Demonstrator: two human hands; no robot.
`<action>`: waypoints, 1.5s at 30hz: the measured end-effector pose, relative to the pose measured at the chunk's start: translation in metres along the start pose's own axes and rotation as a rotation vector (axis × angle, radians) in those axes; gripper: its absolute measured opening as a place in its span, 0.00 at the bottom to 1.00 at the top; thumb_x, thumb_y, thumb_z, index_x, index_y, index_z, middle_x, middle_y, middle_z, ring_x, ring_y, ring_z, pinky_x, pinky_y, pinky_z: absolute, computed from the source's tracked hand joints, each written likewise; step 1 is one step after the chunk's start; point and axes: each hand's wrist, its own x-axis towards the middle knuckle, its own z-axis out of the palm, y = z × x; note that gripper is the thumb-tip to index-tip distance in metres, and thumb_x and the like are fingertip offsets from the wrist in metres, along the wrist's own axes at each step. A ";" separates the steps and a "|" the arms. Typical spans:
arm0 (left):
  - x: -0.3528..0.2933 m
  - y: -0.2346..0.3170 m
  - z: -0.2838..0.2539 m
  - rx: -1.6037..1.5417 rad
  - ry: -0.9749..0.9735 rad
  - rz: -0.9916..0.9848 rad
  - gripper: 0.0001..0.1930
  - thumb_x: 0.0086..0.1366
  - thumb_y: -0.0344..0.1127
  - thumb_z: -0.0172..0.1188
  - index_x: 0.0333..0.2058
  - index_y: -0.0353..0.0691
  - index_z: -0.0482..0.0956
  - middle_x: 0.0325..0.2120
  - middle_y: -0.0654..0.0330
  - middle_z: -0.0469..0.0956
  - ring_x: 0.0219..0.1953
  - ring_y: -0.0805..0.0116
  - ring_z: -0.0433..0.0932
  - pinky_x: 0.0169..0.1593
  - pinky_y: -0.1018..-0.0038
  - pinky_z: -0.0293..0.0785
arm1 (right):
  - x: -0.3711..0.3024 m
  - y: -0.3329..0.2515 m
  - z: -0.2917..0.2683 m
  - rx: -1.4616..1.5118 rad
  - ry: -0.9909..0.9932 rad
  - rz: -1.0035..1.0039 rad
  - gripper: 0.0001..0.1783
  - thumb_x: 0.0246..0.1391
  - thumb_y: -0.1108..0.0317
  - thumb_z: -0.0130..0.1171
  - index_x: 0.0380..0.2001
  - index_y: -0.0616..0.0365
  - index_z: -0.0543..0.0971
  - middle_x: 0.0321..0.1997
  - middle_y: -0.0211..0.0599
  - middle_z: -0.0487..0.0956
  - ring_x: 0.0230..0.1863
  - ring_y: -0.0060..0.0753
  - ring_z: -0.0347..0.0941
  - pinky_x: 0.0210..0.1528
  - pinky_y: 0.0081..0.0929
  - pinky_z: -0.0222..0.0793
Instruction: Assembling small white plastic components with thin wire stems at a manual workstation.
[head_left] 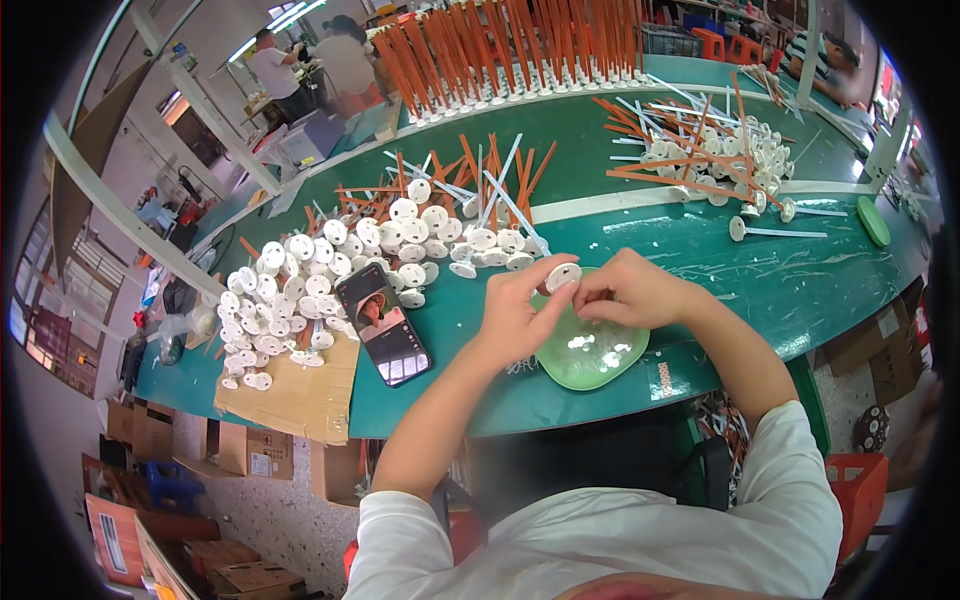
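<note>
My left hand (512, 318) grips a white round disc (563, 278) between thumb and fingers. The disc has a small dark mark near its middle; a pale flat strip (512, 210) extends up and left from behind my fingers, seemingly attached to it. Close beside the disc, my right hand (632, 290) has its fingertips pinched together; whatever they hold is too small to make out. Both hands are over a light green plastic dish (568, 376), where small clear or whitish pieces (592, 352) lie.
A phone (385, 325) lies left of my forearm, beside a heap of white discs (290, 290) partly on cardboard (290, 400). More discs with orange and pale strips (715, 160) pile up at right. Orange strips (510, 50) stand in rows behind. Another green dish (873, 221) is far right.
</note>
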 end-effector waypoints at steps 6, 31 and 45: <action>-0.003 -0.010 0.005 -0.184 0.106 -0.055 0.18 0.58 0.31 0.71 0.47 0.35 0.82 0.32 0.56 0.85 0.32 0.73 0.83 0.39 0.74 0.79 | -0.002 -0.008 -0.002 0.194 0.165 0.116 0.15 0.51 0.77 0.69 0.32 0.59 0.69 0.26 0.38 0.85 0.27 0.26 0.84 0.32 0.22 0.79; -0.005 -0.010 0.000 -0.456 0.212 -0.106 0.16 0.60 0.19 0.67 0.46 0.34 0.77 0.41 0.60 0.79 0.43 0.75 0.80 0.41 0.78 0.82 | 0.002 -0.012 0.026 0.480 0.441 0.058 0.06 0.59 0.75 0.64 0.37 0.67 0.84 0.35 0.37 0.84 0.34 0.24 0.83 0.30 0.21 0.78; -0.005 -0.010 0.003 -0.378 0.194 -0.077 0.17 0.59 0.19 0.68 0.47 0.35 0.78 0.41 0.60 0.80 0.42 0.75 0.81 0.42 0.80 0.80 | 0.001 -0.012 0.029 0.188 0.548 0.048 0.05 0.58 0.75 0.64 0.34 0.67 0.84 0.32 0.35 0.84 0.34 0.22 0.82 0.32 0.19 0.79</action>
